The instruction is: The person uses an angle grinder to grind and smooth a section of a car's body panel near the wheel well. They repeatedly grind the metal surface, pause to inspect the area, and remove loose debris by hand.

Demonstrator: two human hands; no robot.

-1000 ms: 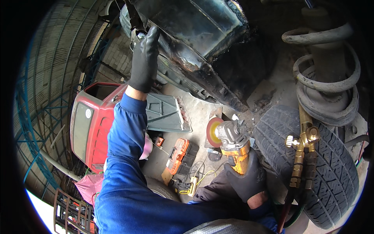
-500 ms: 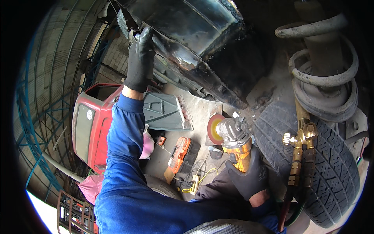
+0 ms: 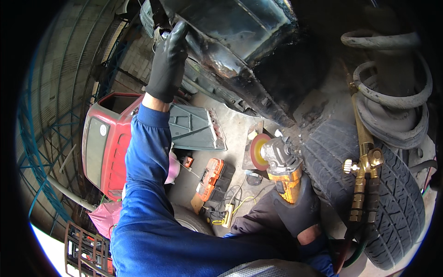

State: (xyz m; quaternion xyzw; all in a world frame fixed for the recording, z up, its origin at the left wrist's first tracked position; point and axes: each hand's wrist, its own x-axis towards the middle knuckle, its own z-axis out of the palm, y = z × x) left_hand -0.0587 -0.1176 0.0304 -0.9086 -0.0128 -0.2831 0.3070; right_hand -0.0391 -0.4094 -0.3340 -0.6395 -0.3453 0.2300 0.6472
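My right hand [image 3: 302,207], in a black glove, is closed round the yellow body of an angle grinder [image 3: 284,171]. Its round red and yellow disc [image 3: 260,152] faces left, apart from the metalwork. Higher up, my gloved left hand [image 3: 167,67] is at the edge of a dark, burnt-looking car body panel [image 3: 226,30]. One digit lies stretched along that edge, and the hand appears closed on it; the other fingers are mostly hidden. A rusty, ragged lower sill [image 3: 258,90] runs from the panel toward the middle.
On the right are a tyre [image 3: 387,198], a coil spring [image 3: 392,97] and a brass torch fitting with hoses [image 3: 368,161]. An orange and black toolbox [image 3: 214,177], a power strip [image 3: 227,215] with cables and a grey panel [image 3: 196,129] lie on the floor. A red vehicle [image 3: 115,143] stands left.
The view has shifted slightly, so the spring and torch fitting appear further right. My left hand sits a little higher against the panel; the grinder stays in my right hand.
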